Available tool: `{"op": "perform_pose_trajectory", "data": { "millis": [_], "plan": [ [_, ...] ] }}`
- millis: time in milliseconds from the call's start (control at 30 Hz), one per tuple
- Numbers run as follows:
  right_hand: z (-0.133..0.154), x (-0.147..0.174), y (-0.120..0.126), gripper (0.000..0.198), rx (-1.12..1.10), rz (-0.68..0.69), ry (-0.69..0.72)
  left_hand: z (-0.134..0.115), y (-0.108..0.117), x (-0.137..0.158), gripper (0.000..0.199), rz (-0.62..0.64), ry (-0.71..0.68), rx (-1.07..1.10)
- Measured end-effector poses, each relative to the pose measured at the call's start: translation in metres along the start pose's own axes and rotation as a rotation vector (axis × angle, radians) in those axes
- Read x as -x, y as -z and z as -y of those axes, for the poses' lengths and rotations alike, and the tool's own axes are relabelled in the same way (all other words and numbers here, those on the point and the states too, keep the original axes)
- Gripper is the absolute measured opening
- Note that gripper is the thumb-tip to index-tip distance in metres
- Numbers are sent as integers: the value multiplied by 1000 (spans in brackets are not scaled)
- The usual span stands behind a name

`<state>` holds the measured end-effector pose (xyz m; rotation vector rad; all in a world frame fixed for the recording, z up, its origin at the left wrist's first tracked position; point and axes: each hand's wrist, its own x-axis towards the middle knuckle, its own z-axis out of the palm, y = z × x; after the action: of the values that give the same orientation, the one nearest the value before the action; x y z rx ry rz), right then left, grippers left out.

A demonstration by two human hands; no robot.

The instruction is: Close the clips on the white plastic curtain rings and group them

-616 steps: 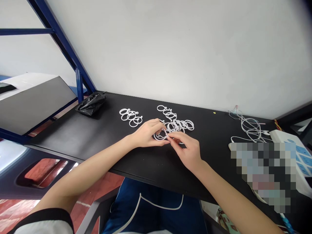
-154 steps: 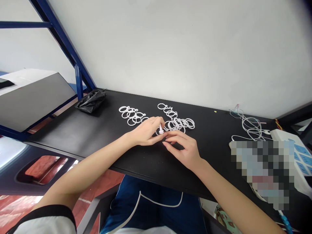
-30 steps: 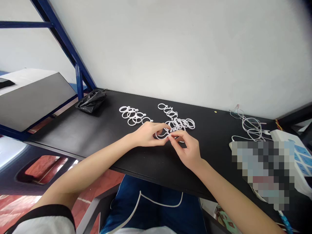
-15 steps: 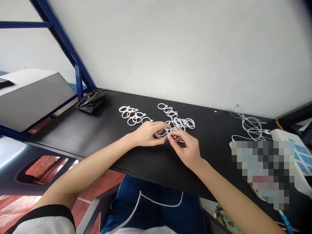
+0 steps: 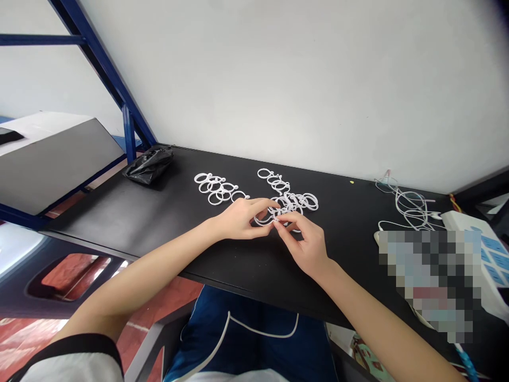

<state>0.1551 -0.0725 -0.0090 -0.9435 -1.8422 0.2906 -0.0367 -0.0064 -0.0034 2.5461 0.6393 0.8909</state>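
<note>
White curtain rings with small eyelets lie on the black desk. My left hand holds a curtain ring between thumb and fingers, just above the desk. Thumb and forefinger of my right hand pinch the small eyelet end of the same ring. My fingertips partly hide that end. Right behind my hands is a tangled pile of white rings. A short row of rings trails off behind it. Farther left, another group of rings lies overlapping, close to my left hand.
A crumpled black plastic bag sits at the desk's far left, beside a blue metal frame. On the right are coiled white cables, a blurred-out object and a white power strip. A white wall rises behind.
Almost nothing has moved. Both hands stay on the ring, with only a slight shift at the right fingertips.
</note>
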Motion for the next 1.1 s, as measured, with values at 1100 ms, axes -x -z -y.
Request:
{"op": "perform_pose_trajectory", "data": {
  "millis": [1100],
  "plan": [
    [-1,1,3,6,-49,-7,-93,-10,2,-6,29,-3,216,486]
  ]
}}
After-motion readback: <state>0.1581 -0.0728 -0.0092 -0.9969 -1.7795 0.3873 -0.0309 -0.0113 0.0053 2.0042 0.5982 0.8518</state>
